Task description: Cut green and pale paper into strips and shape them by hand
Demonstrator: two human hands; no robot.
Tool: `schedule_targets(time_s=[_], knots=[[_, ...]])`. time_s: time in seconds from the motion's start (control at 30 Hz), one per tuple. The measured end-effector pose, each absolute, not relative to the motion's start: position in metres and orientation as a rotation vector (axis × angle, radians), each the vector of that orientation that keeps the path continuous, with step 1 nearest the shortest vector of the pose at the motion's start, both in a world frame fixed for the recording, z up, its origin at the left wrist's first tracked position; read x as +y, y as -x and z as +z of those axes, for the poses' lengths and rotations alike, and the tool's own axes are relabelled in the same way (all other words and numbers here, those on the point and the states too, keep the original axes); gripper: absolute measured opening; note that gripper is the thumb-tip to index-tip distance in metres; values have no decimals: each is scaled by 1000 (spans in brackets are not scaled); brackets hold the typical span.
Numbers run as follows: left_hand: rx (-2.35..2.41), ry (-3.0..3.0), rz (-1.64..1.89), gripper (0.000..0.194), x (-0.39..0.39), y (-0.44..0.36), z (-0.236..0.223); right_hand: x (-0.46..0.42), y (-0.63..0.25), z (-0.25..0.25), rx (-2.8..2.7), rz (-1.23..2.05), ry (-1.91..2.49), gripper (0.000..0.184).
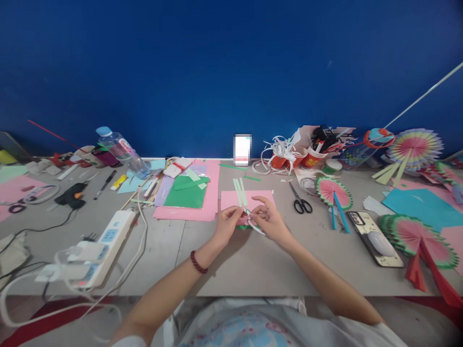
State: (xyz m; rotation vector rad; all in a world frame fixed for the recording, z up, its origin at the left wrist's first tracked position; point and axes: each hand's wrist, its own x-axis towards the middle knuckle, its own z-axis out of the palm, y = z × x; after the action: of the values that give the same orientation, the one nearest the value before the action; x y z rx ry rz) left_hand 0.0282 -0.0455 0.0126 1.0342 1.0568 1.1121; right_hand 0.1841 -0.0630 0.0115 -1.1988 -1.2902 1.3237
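Note:
My left hand (228, 222) is closed in a pinch just above a pink paper sheet (265, 196). Its fingertips meet a small thin green strip (247, 210) between both hands. Close beside it, my right hand (270, 220) pinches with thumb and fingers while one finger is lifted. From under those right fingers curves a narrow white strip (257, 228). Pale green paper strips (239, 191) lie on the pink sheet beyond the fingertips. A darker green edge (243, 226) shows below my hands. The exact contact of the fingertips is too small to make out.
Black scissors (303, 206) and a pink-green paper fan (327, 192) lie to the right, near a phone (392, 258). Green paper (186, 197), a tilted bottle (125, 150) and a power strip (113, 246) with cables are left. Cups (314, 158) stand behind.

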Motion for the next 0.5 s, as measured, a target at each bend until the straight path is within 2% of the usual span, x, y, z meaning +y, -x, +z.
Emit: schedule_targets(time_s=[0.5], knots=[[1037,-1046,1113,34,-45,-29,11,-62,-183,11,-1302,1299,1214,50]])
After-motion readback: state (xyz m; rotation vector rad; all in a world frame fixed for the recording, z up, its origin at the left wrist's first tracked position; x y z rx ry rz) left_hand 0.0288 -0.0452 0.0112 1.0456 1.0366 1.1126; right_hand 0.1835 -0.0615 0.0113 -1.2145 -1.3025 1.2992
